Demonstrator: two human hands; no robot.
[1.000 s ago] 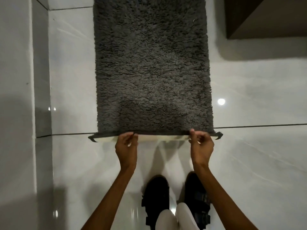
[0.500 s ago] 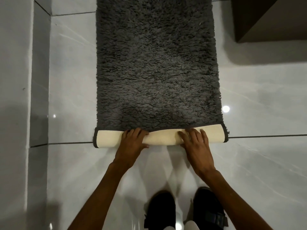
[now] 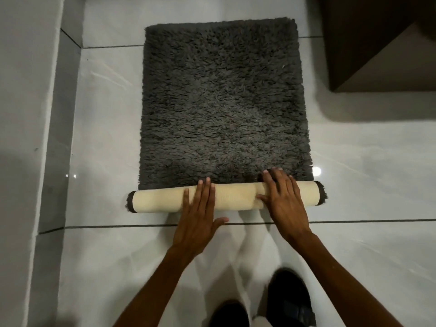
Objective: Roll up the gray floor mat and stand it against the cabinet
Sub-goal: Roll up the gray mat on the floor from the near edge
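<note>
While floor (image 3: 354, 185) fills most of frame, pale glossy tile with dark grout lines, wall (image 3: 26, 114) runs down left edge. Cabinet (image 3: 377, 43) at upper right, dark brown, well apart from everything else.

Mat (image 3: 221, 102) at centre: gray shag, flat part reaching from top centre down to mid-frame. Far edge now visible near top; out of frame half a second ago. Roll (image 3: 236, 195) at near end, lying across lower centre, cream backing outward, dark pile tufts at both ends. Clearly thicker than half a second ago, when only a thin cream fold; a second ago, edge merely lifted between pinched fingers. Also further up the mat than before.

Left hand (image 3: 200, 215) flat on roll left of centre, fingers spread and straight, palm trailing onto floor side. Right hand (image 3: 283, 201) flat on roll right of centre, fingertips over top onto pile. Neither gripping: open palms pressing and pushing, nothing enclosed. Shoes (image 3: 290, 300) at bottom edge.

Judgement: rolling under way, roughly first quarter wound; most of mat flat. Slight dent in backing beside right hand, so roll possibly uneven. Standing against cabinet not yet begun.
</note>
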